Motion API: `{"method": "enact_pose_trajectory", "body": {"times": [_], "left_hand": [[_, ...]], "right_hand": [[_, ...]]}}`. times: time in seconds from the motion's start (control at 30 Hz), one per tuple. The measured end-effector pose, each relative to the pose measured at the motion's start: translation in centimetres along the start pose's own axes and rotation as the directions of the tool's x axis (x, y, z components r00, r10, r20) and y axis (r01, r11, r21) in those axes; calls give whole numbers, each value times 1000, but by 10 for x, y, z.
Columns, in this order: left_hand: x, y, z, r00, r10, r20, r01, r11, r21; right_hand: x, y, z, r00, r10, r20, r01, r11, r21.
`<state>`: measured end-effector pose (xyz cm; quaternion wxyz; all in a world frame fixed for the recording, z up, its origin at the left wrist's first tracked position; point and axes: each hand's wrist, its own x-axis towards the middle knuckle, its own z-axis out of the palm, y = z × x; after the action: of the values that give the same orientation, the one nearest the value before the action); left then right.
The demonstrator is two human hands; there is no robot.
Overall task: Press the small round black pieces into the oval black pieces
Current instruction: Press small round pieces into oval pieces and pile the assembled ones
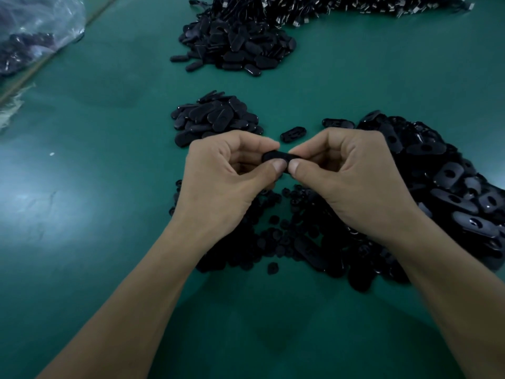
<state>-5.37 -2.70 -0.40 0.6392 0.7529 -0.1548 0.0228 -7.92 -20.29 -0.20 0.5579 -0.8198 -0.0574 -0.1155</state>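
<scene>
Both hands meet at the middle of the green table [95, 187]. Between them is one oval black piece [276, 156]. My left hand [224, 181] pinches its left end with thumb and fingers, and my right hand [352, 181] pinches its right end the same way. Both thumbs press on its near side, hiding most of it. Small round black pieces [274, 220] lie scattered under and behind my wrists. A large heap of oval pieces with holes [448, 187] spreads to the right. Whether a round piece sits in the held oval is hidden.
A smaller pile of oval pieces [216, 120] lies just beyond my left hand, and one loose oval [293, 134] sits past my fingertips. A bigger pile [237, 45] with corded parts is at the far edge. A clear plastic bag [35, 31] lies at the far left.
</scene>
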Motion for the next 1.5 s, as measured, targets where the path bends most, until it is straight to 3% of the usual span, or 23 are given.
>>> {"method": "enact_pose_trajectory", "body": {"times": [0.27, 0.37, 0.47, 0.57, 0.83, 1.03, 1.33, 1.5], "left_hand": [[2, -2, -3, 998, 13, -60, -7, 995, 99], [5, -4, -2, 990, -27, -141, 40, 995, 95], [15, -3, -7, 968, -42, -246, 67, 993, 98], [27, -1, -17, 959, -34, -282, 67, 992, 109], [59, -15, -33, 940, -19, -341, 131, 943, 307], [73, -34, -33, 923, -40, -382, 190, 913, 362], [67, -23, -25, 959, 27, -281, 157, 775, 612], [48, -6, -11, 977, 16, -213, 94, 862, 498]], "right_hand": [[0, 1, 0, 999, -10, 37, 12, 999, -45], [-3, 2, -1, 999, -10, 53, 24, 967, -255], [-3, 1, -8, 993, 5, 115, 65, 802, -594], [-2, -2, -17, 978, 112, 179, 51, 696, -717], [-2, -6, -18, 976, 137, 172, 18, 729, -684], [-3, -13, -24, 950, 227, 217, -14, 721, -693], [0, -5, -23, 992, 77, 99, 4, 770, -638], [-1, -5, -18, 1000, 1, 23, 11, 867, -499]]}}
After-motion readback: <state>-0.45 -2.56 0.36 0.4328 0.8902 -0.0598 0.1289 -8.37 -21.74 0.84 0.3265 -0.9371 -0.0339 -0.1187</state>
